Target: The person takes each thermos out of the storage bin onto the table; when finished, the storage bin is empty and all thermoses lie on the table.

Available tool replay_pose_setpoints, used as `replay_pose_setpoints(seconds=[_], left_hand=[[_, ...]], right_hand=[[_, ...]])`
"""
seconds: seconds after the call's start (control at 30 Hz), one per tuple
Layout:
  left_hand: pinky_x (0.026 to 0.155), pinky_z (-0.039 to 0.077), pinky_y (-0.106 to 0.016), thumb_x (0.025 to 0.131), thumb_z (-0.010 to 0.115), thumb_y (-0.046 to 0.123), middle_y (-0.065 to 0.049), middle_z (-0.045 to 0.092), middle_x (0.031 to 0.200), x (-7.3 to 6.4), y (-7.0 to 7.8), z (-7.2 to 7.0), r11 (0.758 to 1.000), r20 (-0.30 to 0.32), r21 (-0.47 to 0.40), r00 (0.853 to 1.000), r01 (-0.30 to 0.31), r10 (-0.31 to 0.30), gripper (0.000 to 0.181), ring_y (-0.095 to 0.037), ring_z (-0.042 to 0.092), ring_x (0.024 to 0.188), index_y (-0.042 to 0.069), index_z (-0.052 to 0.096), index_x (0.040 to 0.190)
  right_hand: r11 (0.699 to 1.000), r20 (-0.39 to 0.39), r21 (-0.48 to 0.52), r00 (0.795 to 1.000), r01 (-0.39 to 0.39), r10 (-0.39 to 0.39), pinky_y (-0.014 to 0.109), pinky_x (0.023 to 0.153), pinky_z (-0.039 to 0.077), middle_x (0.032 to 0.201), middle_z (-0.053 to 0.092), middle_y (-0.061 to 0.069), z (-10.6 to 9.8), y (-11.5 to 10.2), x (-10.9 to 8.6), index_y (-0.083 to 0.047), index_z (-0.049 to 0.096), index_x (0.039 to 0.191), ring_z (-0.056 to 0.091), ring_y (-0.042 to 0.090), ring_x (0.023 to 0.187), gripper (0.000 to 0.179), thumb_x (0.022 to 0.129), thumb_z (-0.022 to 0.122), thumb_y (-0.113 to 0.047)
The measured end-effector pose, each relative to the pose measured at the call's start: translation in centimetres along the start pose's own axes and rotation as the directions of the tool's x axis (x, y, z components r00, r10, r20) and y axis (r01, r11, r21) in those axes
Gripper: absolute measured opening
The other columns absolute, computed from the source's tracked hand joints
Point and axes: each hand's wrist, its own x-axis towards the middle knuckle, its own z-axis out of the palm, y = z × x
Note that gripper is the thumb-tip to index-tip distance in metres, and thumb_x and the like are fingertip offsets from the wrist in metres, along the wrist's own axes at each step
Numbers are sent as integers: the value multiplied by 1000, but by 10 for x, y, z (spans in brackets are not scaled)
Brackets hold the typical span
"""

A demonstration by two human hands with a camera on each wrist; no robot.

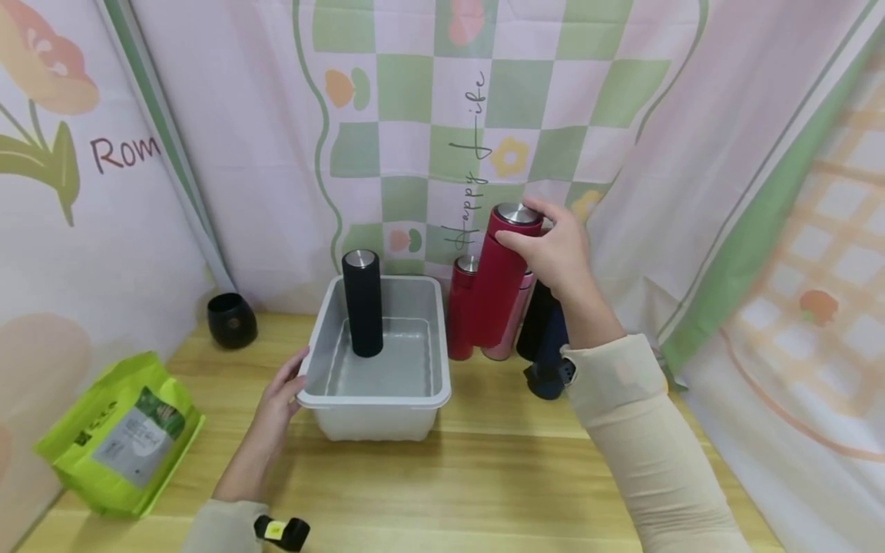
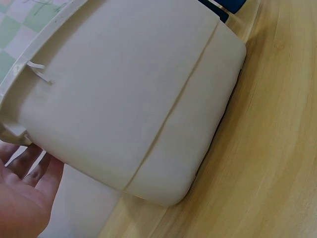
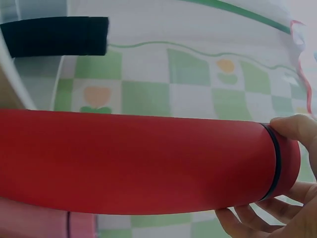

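Observation:
My right hand (image 1: 565,250) grips a red thermos flask (image 1: 499,288) near its steel-topped lid, thumb on one side and fingers on the other. The flask hangs tilted in front of other bottles, right of a grey-white plastic bin (image 1: 376,418). In the right wrist view its red body (image 3: 138,163) fills the middle, with a dark ring below the lid. My left hand (image 1: 275,399) touches the bin's left side at the rim; the left wrist view shows its fingers (image 2: 49,181) loosely bent by the rim corner. A black thermos (image 1: 362,307) stands upright inside the bin.
Behind the held flask stand another red thermos (image 1: 459,307), a pink bottle (image 1: 503,342) and dark bottles (image 1: 546,338), partly hidden. A black cup (image 1: 232,320) and a green pouch (image 1: 127,438) stand at left. A patterned curtain (image 1: 408,153) closes off the table's back.

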Motion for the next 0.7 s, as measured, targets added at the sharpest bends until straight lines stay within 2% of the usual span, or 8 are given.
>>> replay_pose_setpoints(seconds=[0.13, 0.3, 0.7], left_hand=[[110, 20, -54, 103, 33, 9, -18, 15, 159, 0, 0, 0, 1000, 2, -5, 1000, -1, 1, 52, -32, 17, 141, 0, 21, 153], [110, 21, -54, 103, 33, 9, -18, 15, 159, 0, 0, -1, 1000, 6, 2, 1000, 8, -8, 53, -31, 17, 141, 0, 21, 153], [110, 19, -57, 103, 33, 9, -19, 14, 159, 0, -1, -1, 1000, 14, -5, 1000, -10, 10, 52, -33, 16, 141, 0, 20, 153]], right_hand=[[998, 12, -65, 1000, -16, 17, 47, 92, 47, 138, 49, 16, -1, 19, -2, -11, 48, 145, 49, 31, 118, 68, 85, 75, -29], [984, 45, -167, 996, -66, 74, 51, 95, 44, 143, 43, 19, 1, 46, -8, -13, 44, 148, 43, 37, 125, 71, 87, 73, -32], [966, 89, -239, 988, -104, 128, 55, 100, 39, 145, 39, 25, 13, 93, -14, -6, 39, 149, 39, 42, 128, 70, 89, 70, -23]])
